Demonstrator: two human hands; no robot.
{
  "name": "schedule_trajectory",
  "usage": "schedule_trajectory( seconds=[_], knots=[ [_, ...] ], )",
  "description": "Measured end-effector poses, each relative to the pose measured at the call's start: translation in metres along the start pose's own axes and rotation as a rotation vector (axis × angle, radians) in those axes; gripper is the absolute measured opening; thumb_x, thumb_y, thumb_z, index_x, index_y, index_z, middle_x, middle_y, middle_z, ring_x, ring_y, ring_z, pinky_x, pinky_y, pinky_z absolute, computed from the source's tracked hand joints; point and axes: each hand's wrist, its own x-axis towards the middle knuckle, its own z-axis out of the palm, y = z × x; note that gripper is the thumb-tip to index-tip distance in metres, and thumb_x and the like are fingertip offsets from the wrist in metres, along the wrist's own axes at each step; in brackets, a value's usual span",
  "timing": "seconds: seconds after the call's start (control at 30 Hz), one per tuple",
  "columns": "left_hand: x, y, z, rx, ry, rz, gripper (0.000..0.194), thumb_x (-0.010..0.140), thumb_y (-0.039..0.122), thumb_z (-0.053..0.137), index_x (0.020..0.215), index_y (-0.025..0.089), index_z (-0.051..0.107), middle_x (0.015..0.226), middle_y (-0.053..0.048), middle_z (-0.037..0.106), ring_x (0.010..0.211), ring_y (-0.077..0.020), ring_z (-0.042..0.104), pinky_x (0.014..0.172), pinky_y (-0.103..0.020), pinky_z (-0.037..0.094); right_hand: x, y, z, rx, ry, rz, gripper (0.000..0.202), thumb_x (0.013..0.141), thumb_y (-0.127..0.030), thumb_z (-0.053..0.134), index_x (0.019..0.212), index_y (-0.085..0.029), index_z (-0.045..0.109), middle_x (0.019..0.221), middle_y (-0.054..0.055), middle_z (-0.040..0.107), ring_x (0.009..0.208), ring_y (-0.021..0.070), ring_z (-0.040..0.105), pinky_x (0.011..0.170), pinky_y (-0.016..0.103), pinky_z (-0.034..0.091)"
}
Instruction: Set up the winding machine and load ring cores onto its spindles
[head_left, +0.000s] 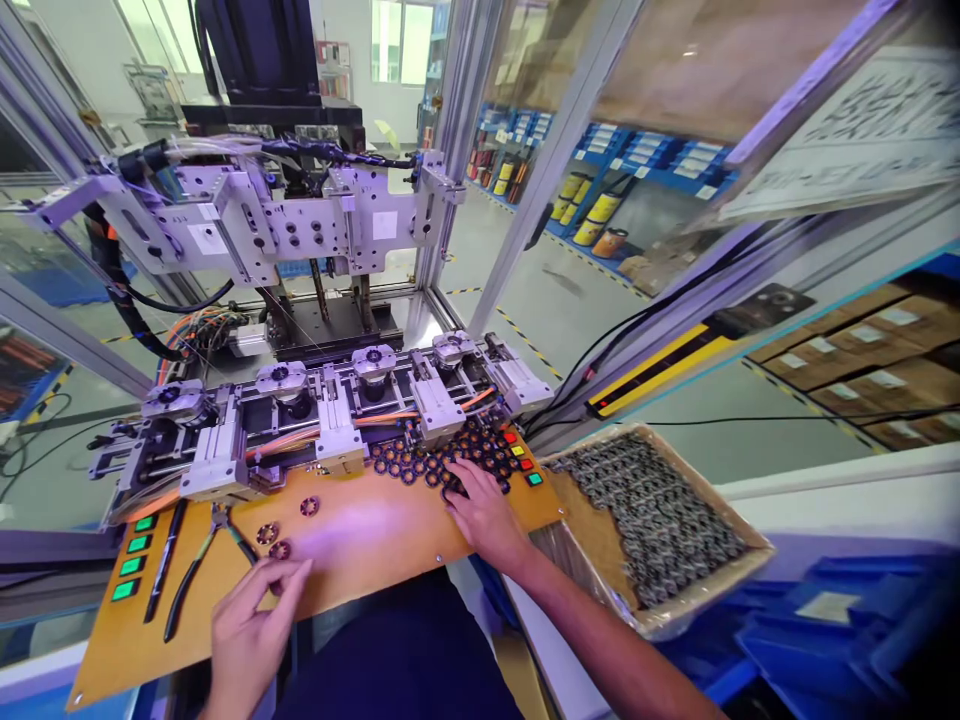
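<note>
My left hand is at the front edge of the orange work plate, thumb and forefinger tips close together in a pinch; what is between them, if anything, cannot be made out. Just beyond its fingertips lies a dark ring-shaped part with coppery patches. Two similar rings lie nearby. On the right, my right hand reaches over a spread of black ring-shaped parts. A black ring shows between its thumb and forefinger.
Pliers and a black pen-like tool lie left, beside green buttons. A machine fixture with several clamps spans the plate's back. More buttons sit right. A lined box of dark metal parts stands beyond my right arm.
</note>
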Motion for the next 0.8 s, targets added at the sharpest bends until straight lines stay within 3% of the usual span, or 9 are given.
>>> schedule_trajectory(
  seconds=[0.1, 0.17, 0.27, 0.33, 0.4, 0.47, 0.6, 0.8],
  knots=[
    [0.012, 0.011, 0.012, -0.121, -0.081, 0.032, 0.002, 0.089, 0.013, 0.064, 0.088, 0.015, 0.063, 0.077, 0.001, 0.06, 0.071, -0.0064, 0.058, 0.075, -0.015, 0.046, 0.001, -0.008, 0.0, -0.003, 0.022, -0.001, 0.021, 0.089, -0.006, 0.047, 0.082, -0.009, 0.067, 0.125, 0.018, 0.058, 0.121, 0.0366, 0.049, 0.086, 0.056, 0.049],
    [0.018, 0.021, 0.019, -0.221, -0.202, 0.001, 0.007, 0.091, 0.012, 0.059, 0.092, 0.015, 0.065, 0.081, 0.0, 0.062, 0.075, -0.006, 0.06, 0.074, -0.014, 0.046, 0.006, -0.022, -0.008, 0.082, 0.046, 0.008, 0.021, 0.091, -0.007, 0.048, 0.087, -0.011, 0.068, 0.128, 0.015, 0.056, 0.124, 0.0328, 0.047, 0.092, 0.054, 0.049],
    [0.027, 0.038, 0.026, -0.452, -0.437, -0.173, 0.02, 0.095, 0.022, 0.056, 0.111, 0.018, 0.066, 0.093, -0.002, 0.065, 0.085, -0.0067, 0.063, 0.08, -0.013, 0.049, 0.02, -0.06, -0.029, 0.464, 0.076, 0.074, 0.017, 0.091, -0.013, 0.058, 0.098, -0.019, 0.071, 0.136, 0.008, 0.05, 0.131, 0.0224, 0.044, 0.108, 0.044, 0.042],
    [0.031, 0.046, 0.027, -0.679, -0.515, -0.335, 0.031, 0.095, 0.029, 0.057, 0.123, 0.017, 0.063, 0.097, -0.004, 0.066, 0.086, -0.0086, 0.064, 0.081, -0.016, 0.051, 0.031, -0.088, -0.042, 0.674, 0.088, 0.101, 0.014, 0.089, -0.013, 0.062, 0.095, -0.021, 0.072, 0.138, 0.006, 0.049, 0.13, 0.0176, 0.047, 0.11, 0.033, 0.041],
    [0.033, 0.05, 0.026, -0.783, -0.476, -0.408, 0.031, 0.094, 0.03, 0.059, 0.122, 0.018, 0.065, 0.101, -0.005, 0.068, 0.086, -0.0089, 0.065, 0.079, -0.015, 0.052, 0.04, -0.11, -0.047, 0.798, 0.096, 0.106, 0.013, 0.089, -0.013, 0.062, 0.094, -0.02, 0.071, 0.137, 0.006, 0.051, 0.125, 0.0156, 0.051, 0.106, 0.027, 0.043],
    [0.034, 0.05, 0.021, -0.671, -0.371, -0.335, 0.025, 0.092, 0.025, 0.062, 0.117, 0.021, 0.067, 0.104, -0.003, 0.068, 0.089, -0.0079, 0.065, 0.079, -0.012, 0.05, 0.046, -0.122, -0.046, 0.926, 0.058, 0.14, 0.013, 0.09, -0.015, 0.061, 0.097, -0.021, 0.071, 0.136, 0.007, 0.052, 0.119, 0.0148, 0.055, 0.102, 0.027, 0.046],
    [0.031, 0.048, 0.012, -0.385, -0.214, -0.075, 0.036, 0.087, 0.016, 0.067, 0.12, 0.029, 0.061, 0.106, 0.003, 0.064, 0.098, -0.0056, 0.061, 0.088, -0.013, 0.047, 0.053, -0.127, -0.034, 1.17, -0.097, 0.258, 0.011, 0.093, -0.022, 0.061, 0.098, -0.022, 0.07, 0.135, 0.006, 0.052, 0.121, 0.0176, 0.055, 0.103, 0.034, 0.045],
    [0.025, 0.045, 0.009, -0.304, -0.137, -0.06, 0.037, 0.087, 0.014, 0.066, 0.12, 0.026, 0.058, 0.108, 0.001, 0.06, 0.1, -0.0054, 0.059, 0.09, -0.013, 0.047, 0.06, -0.135, -0.022, 1.274, -0.153, 0.286, 0.009, 0.092, -0.022, 0.061, 0.095, -0.022, 0.07, 0.13, 0.006, 0.056, 0.123, 0.0173, 0.053, 0.106, 0.035, 0.043]
  ],
)
